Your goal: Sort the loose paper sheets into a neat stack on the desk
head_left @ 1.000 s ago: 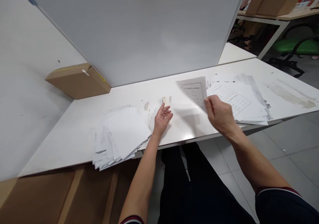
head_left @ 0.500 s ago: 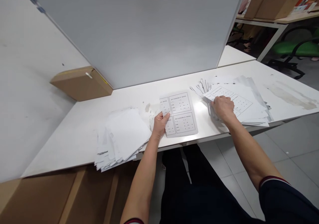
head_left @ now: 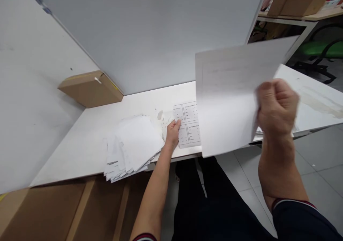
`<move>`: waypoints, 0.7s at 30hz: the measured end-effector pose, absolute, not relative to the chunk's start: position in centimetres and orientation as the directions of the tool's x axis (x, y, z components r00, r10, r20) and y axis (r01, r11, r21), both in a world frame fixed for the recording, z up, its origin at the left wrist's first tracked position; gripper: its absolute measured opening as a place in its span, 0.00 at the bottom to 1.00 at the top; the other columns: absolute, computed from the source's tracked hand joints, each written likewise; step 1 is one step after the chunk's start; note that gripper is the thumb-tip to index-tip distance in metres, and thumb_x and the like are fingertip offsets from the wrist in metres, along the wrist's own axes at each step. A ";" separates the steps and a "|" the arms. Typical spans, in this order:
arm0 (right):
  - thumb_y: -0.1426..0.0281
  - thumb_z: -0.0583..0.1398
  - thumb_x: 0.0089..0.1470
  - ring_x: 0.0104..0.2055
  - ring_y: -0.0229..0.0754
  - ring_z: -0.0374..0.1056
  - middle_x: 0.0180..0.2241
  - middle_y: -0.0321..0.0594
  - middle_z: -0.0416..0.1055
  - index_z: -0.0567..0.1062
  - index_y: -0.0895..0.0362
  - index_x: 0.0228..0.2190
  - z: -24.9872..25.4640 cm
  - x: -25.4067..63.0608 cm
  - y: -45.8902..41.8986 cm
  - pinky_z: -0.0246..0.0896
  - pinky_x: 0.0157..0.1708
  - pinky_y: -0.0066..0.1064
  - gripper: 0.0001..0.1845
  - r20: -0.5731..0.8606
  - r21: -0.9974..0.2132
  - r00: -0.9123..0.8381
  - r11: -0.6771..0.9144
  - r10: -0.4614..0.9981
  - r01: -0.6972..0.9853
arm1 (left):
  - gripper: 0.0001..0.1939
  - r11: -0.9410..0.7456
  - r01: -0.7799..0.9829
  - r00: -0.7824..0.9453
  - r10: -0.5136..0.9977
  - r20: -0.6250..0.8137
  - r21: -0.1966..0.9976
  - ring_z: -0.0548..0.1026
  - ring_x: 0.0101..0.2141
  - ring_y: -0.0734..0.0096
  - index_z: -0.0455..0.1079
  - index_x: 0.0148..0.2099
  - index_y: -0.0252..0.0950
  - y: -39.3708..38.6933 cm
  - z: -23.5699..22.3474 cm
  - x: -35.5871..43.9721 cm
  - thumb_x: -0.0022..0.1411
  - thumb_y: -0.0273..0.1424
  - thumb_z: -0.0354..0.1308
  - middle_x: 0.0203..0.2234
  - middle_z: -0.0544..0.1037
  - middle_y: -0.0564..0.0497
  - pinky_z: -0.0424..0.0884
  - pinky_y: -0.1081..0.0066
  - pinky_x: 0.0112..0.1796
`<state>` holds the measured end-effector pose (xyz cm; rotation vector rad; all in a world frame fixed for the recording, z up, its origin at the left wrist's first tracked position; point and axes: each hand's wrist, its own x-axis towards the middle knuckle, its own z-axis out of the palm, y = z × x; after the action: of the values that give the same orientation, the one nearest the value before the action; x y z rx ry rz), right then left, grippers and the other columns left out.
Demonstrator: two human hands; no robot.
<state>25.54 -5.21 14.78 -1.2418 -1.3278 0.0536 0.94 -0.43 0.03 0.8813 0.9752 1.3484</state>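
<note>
A printed paper form [head_left: 190, 126] with boxed text lies on the table near its front edge. At its left side my left hand [head_left: 173, 132] is closed, with the thumb pressed on the form's edge. My right hand [head_left: 278, 105] is closed around the right edge of a sheet of paper [head_left: 227, 101], lifted toward the camera with a mostly blank side showing. That raised sheet hides the right part of the form and most of the paper pile on the right. Left of my left hand sits an uneven stack of white paper [head_left: 134, 141].
A tall grey-white panel [head_left: 150, 37] stands along the back of the white table [head_left: 72, 141]. A cardboard box [head_left: 92, 91] leans by the left wall. Open cardboard boxes [head_left: 48, 212] stand below the front edge. A green chair [head_left: 321, 50] is at far right.
My right hand has lifted a sheet off the right-hand pile, raising it up and toward the camera. My left hand stays at the form's left edge.
</note>
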 end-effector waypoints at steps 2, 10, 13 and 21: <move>0.61 0.50 0.59 0.21 0.35 0.51 0.19 0.32 0.53 0.58 0.54 0.21 12.7 24.9 -3.3 0.44 0.21 0.29 0.18 0.596 -0.740 0.276 0.382 0.754 0.553 | 0.19 0.040 -0.376 -0.022 0.998 -0.052 0.926 0.76 0.36 0.65 0.72 0.41 0.33 -0.4 -0.1 1.0 0.51 0.41 0.61 0.31 0.79 0.48 0.71 0.65 0.40; 0.63 0.46 0.60 0.22 0.39 0.55 0.19 0.34 0.58 0.59 0.53 0.24 3.1 20.6 1.2 0.43 0.25 0.30 0.14 0.338 -0.669 0.125 0.144 0.933 0.729 | 0.20 0.018 -0.311 -0.022 0.999 -0.026 0.950 0.76 0.33 0.68 0.71 0.40 0.32 -0.2 -0.4 0.7 0.53 0.45 0.58 0.29 0.77 0.49 0.71 0.68 0.36; 0.63 0.44 0.61 0.22 0.40 0.57 0.20 0.35 0.60 0.62 0.54 0.26 2.7 19.3 1.1 0.45 0.25 0.31 0.15 0.293 -0.675 0.105 0.128 0.950 0.726 | 0.20 -0.014 -0.231 -0.026 1.000 0.008 0.973 0.75 0.31 0.70 0.70 0.40 0.33 0.0 -0.7 0.7 0.55 0.45 0.56 0.27 0.77 0.50 0.71 0.70 0.34; 0.54 0.57 0.49 0.35 0.43 0.66 0.38 0.45 0.70 0.68 0.58 0.41 2.5 20.1 0.5 0.60 0.34 0.34 0.23 0.046 -0.941 0.085 0.014 0.995 0.339 | 0.16 -0.157 -0.064 -0.105 0.983 0.150 0.985 0.68 0.25 0.77 0.68 0.35 0.35 0.1 -1.0 0.4 0.58 0.45 0.54 0.23 0.71 0.55 0.65 0.76 0.30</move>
<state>20.07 0.51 2.51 -1.4751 -1.3993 0.9344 0.44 0.10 -0.95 1.2182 1.1510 1.4311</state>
